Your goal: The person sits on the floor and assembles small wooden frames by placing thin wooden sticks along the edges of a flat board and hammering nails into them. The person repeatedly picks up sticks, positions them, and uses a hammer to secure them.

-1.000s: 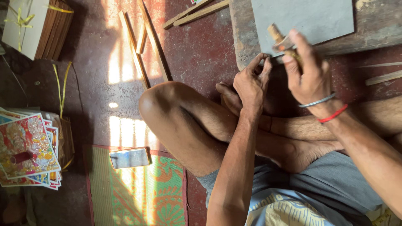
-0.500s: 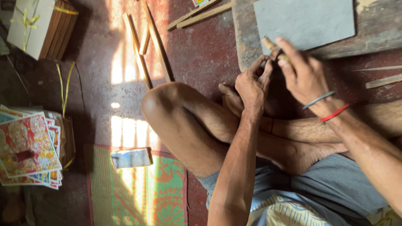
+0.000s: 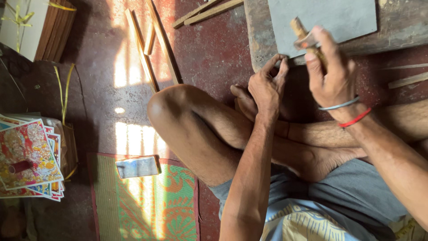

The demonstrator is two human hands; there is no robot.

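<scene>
right hand [image 3: 332, 78] gripping wooden-handled tool [image 3: 303, 35], left hand [image 3: 266, 87] beside grey slab [image 3: 330, 18]

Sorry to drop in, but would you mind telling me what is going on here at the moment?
A person sits cross-legged on a red floor, facing a wooden block with a grey slab on it. The right hand holds a wooden-handled tool over the slab's near edge. The left hand is raised beside it, fingertips near the slab's edge; whether it pinches anything is too small to tell. Wooden strips lie on the floor, with a phone on a green mat and colourful prints nearby.
</scene>
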